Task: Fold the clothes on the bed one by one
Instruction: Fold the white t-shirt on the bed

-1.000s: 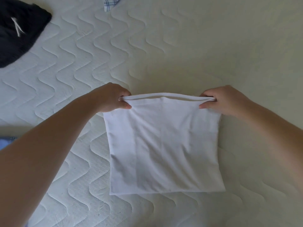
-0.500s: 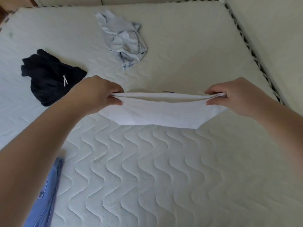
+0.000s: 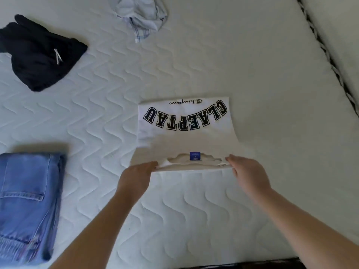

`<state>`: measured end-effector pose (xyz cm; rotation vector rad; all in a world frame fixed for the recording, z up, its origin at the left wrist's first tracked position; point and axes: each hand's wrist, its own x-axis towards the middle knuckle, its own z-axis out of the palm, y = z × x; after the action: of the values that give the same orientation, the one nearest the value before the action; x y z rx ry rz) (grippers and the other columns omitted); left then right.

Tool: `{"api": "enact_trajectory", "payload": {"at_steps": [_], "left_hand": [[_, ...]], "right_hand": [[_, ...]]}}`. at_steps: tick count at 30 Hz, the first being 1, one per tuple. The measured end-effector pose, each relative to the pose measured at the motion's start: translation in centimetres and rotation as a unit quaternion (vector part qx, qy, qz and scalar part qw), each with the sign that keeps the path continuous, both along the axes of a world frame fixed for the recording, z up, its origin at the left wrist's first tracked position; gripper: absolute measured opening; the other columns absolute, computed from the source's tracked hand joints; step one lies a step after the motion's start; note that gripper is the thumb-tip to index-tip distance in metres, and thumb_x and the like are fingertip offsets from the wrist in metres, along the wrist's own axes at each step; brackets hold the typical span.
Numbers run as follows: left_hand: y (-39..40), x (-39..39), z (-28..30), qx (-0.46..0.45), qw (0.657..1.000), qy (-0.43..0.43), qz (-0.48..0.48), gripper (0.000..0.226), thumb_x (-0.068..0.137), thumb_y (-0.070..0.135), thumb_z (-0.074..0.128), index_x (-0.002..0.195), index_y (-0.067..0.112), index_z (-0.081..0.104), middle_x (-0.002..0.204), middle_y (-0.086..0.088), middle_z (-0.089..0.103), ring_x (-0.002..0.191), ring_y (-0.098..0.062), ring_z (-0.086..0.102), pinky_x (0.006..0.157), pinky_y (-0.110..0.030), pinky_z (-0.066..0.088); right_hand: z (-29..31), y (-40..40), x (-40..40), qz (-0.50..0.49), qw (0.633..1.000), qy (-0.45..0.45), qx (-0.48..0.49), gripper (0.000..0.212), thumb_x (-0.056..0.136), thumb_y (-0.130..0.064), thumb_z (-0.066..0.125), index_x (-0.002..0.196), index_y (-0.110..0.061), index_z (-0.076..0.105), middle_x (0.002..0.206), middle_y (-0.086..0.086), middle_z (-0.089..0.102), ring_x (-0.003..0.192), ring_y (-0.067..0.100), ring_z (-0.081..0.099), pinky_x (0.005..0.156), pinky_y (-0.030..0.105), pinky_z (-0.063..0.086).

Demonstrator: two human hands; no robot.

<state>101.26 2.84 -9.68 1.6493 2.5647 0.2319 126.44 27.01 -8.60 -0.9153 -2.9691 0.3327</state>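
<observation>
- The folded white T-shirt [image 3: 186,131] lay at the centre of the frame on the quilted bed [image 3: 213,210], printed lettering facing up, collar edge nearest the camera.
- The left hand [image 3: 136,177] pinched the near left corner; its fingers were clamped on the fabric.
- The right hand [image 3: 247,175] gripped the near right corner likewise.
- Folded blue jeans [image 3: 27,200] lay at lower left.
- A black garment [image 3: 38,53] lay at upper left.
- A crumpled pale checked shirt [image 3: 141,14] lay at top centre.

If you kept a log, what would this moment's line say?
white T-shirt folded, print up | left hand, right hand pinch collar edge | jeans folded
</observation>
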Motion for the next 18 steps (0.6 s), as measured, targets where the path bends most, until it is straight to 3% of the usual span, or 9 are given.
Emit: {"api": "enact_trajectory", "payload": {"at_steps": [2, 4, 7, 9, 10, 12, 14, 16, 18], "left_hand": [[-2.6, 3.0, -3.8, 0.003, 0.999, -0.033, 0.026, 0.052, 0.053, -0.010, 0.083, 0.099, 0.015, 0.077, 0.091, -0.003, 0.076, 0.067, -0.023, 0.073, 0.052, -0.033, 0.058], [-4.7, 5.5, -6.7, -0.004, 0.999, -0.044, 0.030, 0.054, 0.067, -0.009, 0.070, 0.118, 0.009, 0.070, 0.119, -0.009, 0.070, 0.102, -0.027, 0.071, 0.081, -0.040, 0.059], [-6.7, 8.6, -8.3, -0.087, 0.995, -0.026, 0.030, 0.064, 0.089, 0.013, 0.056, 0.150, 0.006, 0.036, 0.156, -0.011, 0.035, 0.143, -0.028, 0.035, 0.111, -0.047, 0.038], [-7.0, 9.8, -8.2, -0.122, 0.989, -0.067, 0.048, 0.073, 0.092, 0.021, 0.053, 0.155, 0.007, 0.018, 0.163, -0.009, 0.017, 0.149, -0.026, 0.017, 0.117, -0.048, 0.027], [-7.0, 10.1, -8.0, -0.133, 0.986, -0.089, 0.052, 0.077, 0.093, 0.025, 0.053, 0.156, 0.009, 0.011, 0.164, -0.007, 0.009, 0.151, -0.025, 0.010, 0.119, -0.047, 0.021], [-7.1, 10.1, -7.4, -0.141, 0.983, -0.108, 0.038, 0.077, 0.096, 0.028, 0.051, 0.157, 0.013, 0.005, 0.164, -0.002, 0.001, 0.151, -0.020, 0.005, 0.121, -0.044, 0.015], [-7.1, 9.6, -6.6, -0.101, 0.989, -0.105, 0.035, 0.070, 0.096, 0.021, 0.056, 0.156, 0.013, 0.021, 0.163, -0.005, 0.017, 0.149, -0.024, 0.020, 0.119, -0.046, 0.024], [-7.1, 8.9, -5.7, -0.021, 0.982, -0.140, 0.125, 0.060, 0.094, 0.015, 0.059, 0.150, 0.012, 0.037, 0.157, -0.011, 0.033, 0.143, -0.030, 0.035, 0.113, -0.049, 0.032], [-7.1, 7.9, -5.5, 0.040, 0.941, -0.200, 0.271, 0.051, 0.097, 0.018, 0.054, 0.146, 0.013, 0.040, 0.150, -0.013, 0.038, 0.135, -0.030, 0.040, 0.109, -0.047, 0.036]], "right_hand": [[-3.1, -2.2, 2.4, 0.015, 1.000, -0.014, -0.013, 0.046, 0.051, 0.008, 0.081, 0.093, -0.008, 0.075, 0.087, 0.009, 0.074, 0.069, 0.029, 0.071, 0.056, 0.032, 0.055], [-5.4, -4.0, 4.3, 0.017, 0.999, -0.031, -0.029, 0.052, 0.057, 0.005, 0.082, 0.106, -0.006, 0.073, 0.109, 0.012, 0.072, 0.094, 0.030, 0.071, 0.071, 0.037, 0.057], [-7.6, -6.5, 6.9, -0.001, 0.989, -0.137, -0.058, 0.072, 0.082, -0.010, 0.066, 0.149, -0.007, 0.038, 0.157, 0.009, 0.031, 0.144, 0.029, 0.033, 0.109, 0.042, 0.038], [-8.1, -7.8, 7.7, -0.019, 0.980, -0.178, -0.091, 0.086, 0.086, -0.015, 0.058, 0.156, -0.012, 0.009, 0.164, 0.004, -0.001, 0.151, 0.025, 0.006, 0.117, 0.040, 0.020], [-8.1, -8.2, 7.7, -0.027, 0.978, -0.178, -0.101, 0.089, 0.085, -0.016, 0.058, 0.156, -0.012, 0.006, 0.163, 0.004, -0.005, 0.152, 0.025, 0.002, 0.118, 0.040, 0.017], [-7.9, -8.5, 7.4, -0.042, 0.979, -0.168, -0.109, 0.088, 0.083, -0.014, 0.060, 0.156, -0.011, 0.011, 0.164, 0.005, 0.000, 0.152, 0.025, 0.005, 0.118, 0.041, 0.018], [-7.6, -8.4, 6.9, -0.062, 0.981, -0.139, -0.118, 0.076, 0.085, -0.010, 0.057, 0.154, -0.011, 0.025, 0.163, 0.007, 0.014, 0.150, 0.026, 0.016, 0.116, 0.041, 0.022], [-7.3, -7.8, 6.4, -0.113, 0.984, -0.065, -0.124, 0.056, 0.085, -0.005, 0.059, 0.140, -0.009, 0.048, 0.154, 0.013, 0.037, 0.140, 0.032, 0.036, 0.109, 0.044, 0.032], [-7.4, -6.8, 5.9, -0.211, 0.970, 0.006, -0.120, 0.045, 0.086, -0.004, 0.060, 0.131, -0.006, 0.056, 0.139, 0.017, 0.051, 0.127, 0.037, 0.047, 0.102, 0.045, 0.039]]}}
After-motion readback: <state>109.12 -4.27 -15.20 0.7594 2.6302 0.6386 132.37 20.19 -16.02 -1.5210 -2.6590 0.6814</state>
